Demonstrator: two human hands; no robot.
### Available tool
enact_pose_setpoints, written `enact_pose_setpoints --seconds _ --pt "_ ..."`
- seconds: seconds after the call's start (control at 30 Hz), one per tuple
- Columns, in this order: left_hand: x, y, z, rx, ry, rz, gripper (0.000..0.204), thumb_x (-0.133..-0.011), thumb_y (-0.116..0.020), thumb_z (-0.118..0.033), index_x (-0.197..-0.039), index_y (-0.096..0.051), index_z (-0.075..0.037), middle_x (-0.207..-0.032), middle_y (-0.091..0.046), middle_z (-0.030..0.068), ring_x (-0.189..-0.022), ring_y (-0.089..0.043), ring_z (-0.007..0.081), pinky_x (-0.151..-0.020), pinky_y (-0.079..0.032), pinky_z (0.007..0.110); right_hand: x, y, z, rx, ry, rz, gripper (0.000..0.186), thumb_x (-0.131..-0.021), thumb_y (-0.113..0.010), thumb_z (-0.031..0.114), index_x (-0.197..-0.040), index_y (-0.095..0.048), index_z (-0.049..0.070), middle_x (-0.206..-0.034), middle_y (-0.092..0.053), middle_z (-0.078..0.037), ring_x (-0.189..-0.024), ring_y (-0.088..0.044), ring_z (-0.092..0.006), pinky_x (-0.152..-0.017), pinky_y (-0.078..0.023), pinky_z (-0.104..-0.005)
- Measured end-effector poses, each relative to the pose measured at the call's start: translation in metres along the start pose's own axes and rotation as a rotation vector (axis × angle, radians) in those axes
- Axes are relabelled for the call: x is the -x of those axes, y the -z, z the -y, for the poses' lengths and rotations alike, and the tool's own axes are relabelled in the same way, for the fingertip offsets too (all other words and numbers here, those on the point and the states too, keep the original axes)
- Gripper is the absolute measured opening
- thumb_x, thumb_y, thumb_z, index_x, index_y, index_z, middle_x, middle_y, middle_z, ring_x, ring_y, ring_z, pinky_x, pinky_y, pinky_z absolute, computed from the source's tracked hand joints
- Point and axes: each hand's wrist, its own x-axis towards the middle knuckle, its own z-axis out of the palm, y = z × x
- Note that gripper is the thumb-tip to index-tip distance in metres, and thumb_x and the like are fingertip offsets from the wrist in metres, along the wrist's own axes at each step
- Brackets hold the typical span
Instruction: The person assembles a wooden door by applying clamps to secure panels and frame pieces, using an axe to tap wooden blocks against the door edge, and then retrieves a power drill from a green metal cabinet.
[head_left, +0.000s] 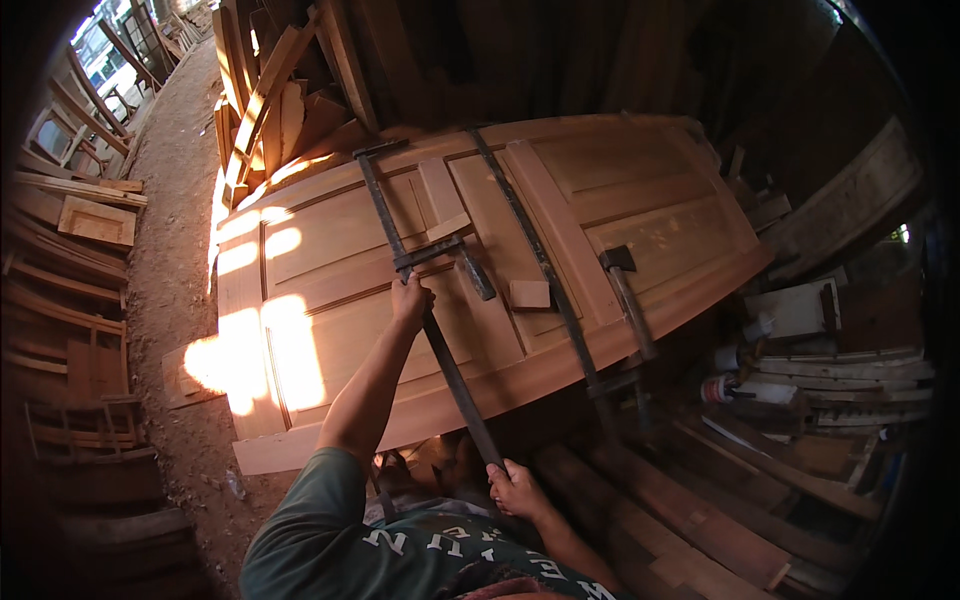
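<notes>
A panelled wooden door (590,170) lies flat in front of me. My left hand (410,300) is closed on the bar of a long metal clamp (445,370), just below its sliding jaw (425,252), which has a small wood strip (450,225) beside it. My right hand (508,490) grips the same bar near its lower end, beyond the door's near edge. A second bar clamp (540,260) crosses the door to the right. A wooden block (530,295) sits between the clamps, and a hatchet-like tool (618,260) lies farther right on the door.
Leaning boards (250,120) stand behind the door at the left. A dirt path (175,110) runs along the left, bordered by stacked frames and panels (95,220). Planks (680,500) and containers (720,390) are at the right, with a large board (840,190) above them.
</notes>
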Motion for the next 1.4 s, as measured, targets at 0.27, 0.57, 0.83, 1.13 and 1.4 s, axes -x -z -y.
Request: enact_pose_setpoints --seconds 0.27,0.57,0.83,1.13,1.4 --pt "-0.062 -0.019 -0.004 0.282 0.208 0.111 0.041 -0.105 -0.059 -0.041 -0.103 -0.057 0.000 -0.080 -0.064 0.0147 -0.076 -0.070 0.0286 -0.063 -0.058 0.040 -0.011 0.008 0.031 -0.157 -0.059 0.042 0.030 -0.108 -0.052 0.036 -0.096 -0.049 0.009 -0.062 -0.046 0.000 -0.046 -0.042 -0.0073 -0.039 -0.035 -0.0258" --pt "-0.136 0.023 0.000 0.219 0.278 0.344 0.035 -0.103 -0.062 -0.038 -0.107 -0.062 -0.003 -0.084 -0.067 0.0097 -0.073 -0.066 0.0216 -0.061 -0.053 0.035 -0.008 -0.004 0.039 -0.097 -0.043 0.028 0.031 -0.108 -0.053 0.036 -0.097 -0.048 0.007 -0.062 -0.046 -0.001 -0.044 -0.040 -0.0070 -0.039 -0.034 -0.0255" --pt "-0.084 0.027 0.010 0.213 0.206 0.283 0.032 -0.106 -0.055 -0.037 -0.101 -0.060 -0.006 -0.082 -0.066 0.0092 -0.071 -0.066 0.0215 -0.061 -0.053 0.030 -0.001 -0.016 0.036 -0.211 -0.130 0.081 0.031 -0.108 -0.054 0.038 -0.098 -0.048 0.008 -0.063 -0.044 0.001 -0.046 -0.039 -0.0063 -0.039 -0.034 -0.0245" --pt "-0.085 0.012 -0.009 0.452 0.241 0.491 0.034 -0.107 -0.051 -0.034 -0.111 -0.058 -0.001 -0.101 -0.069 0.0166 -0.091 -0.070 0.0283 -0.078 -0.059 0.036 -0.006 -0.008 0.044 -0.211 -0.093 0.058 0.029 -0.108 -0.054 0.035 -0.097 -0.048 0.009 -0.061 -0.045 0.001 -0.043 -0.038 -0.0060 -0.038 -0.032 -0.0250" --pt "-0.094 0.013 0.027 0.453 0.225 0.294 0.039 -0.103 -0.059 -0.036 -0.116 -0.057 0.001 -0.109 -0.069 0.0190 -0.094 -0.071 0.0302 -0.081 -0.063 0.036 -0.018 -0.007 0.024 -0.155 -0.099 0.038 0.030 -0.107 -0.055 0.037 -0.100 -0.051 0.008 -0.062 -0.047 0.000 -0.043 -0.044 -0.0070 -0.036 -0.034 -0.0270"
